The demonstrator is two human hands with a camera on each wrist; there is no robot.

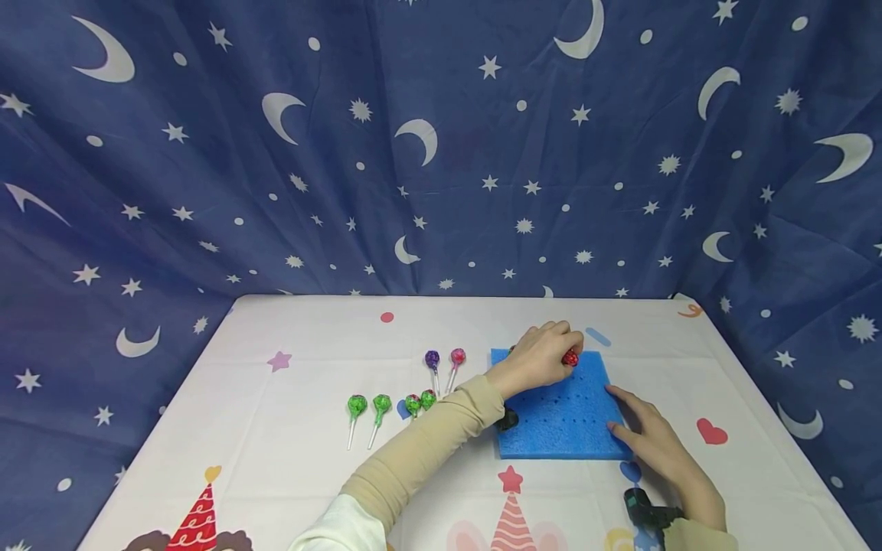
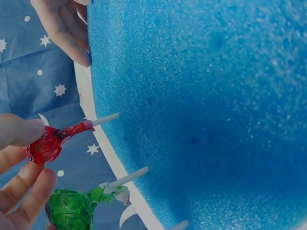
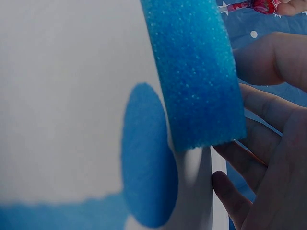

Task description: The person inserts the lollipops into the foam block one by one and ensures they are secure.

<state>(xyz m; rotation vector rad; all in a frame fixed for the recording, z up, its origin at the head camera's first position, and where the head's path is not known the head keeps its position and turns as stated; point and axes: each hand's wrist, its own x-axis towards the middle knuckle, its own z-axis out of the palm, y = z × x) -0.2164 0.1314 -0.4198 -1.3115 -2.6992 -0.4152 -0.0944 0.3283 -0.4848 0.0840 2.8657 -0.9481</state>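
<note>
My left hand (image 1: 540,354) reaches over the far part of a blue foam board (image 1: 561,440) dotted with small holes. Between thumb and fingers it pinches the wrapped head of a red lollipop (image 2: 45,145), whose white stick points at the foam with its tip right at the surface. Beside it a green lollipop (image 2: 71,209) has its stick in the foam, and another white stick (image 2: 180,225) shows at the lower edge of the left wrist view. My right hand (image 1: 651,438) lies along the board's right side, fingers extended, touching the foam edge (image 3: 206,96).
Left of the board, a purple lollipop (image 1: 432,360) and a pink lollipop (image 1: 458,357) lie on the white patterned tablecloth (image 1: 310,398). Several green lollipops (image 1: 357,405) lie nearer, some partly behind my left sleeve (image 1: 420,451). A blue starry curtain (image 1: 441,214) hangs behind.
</note>
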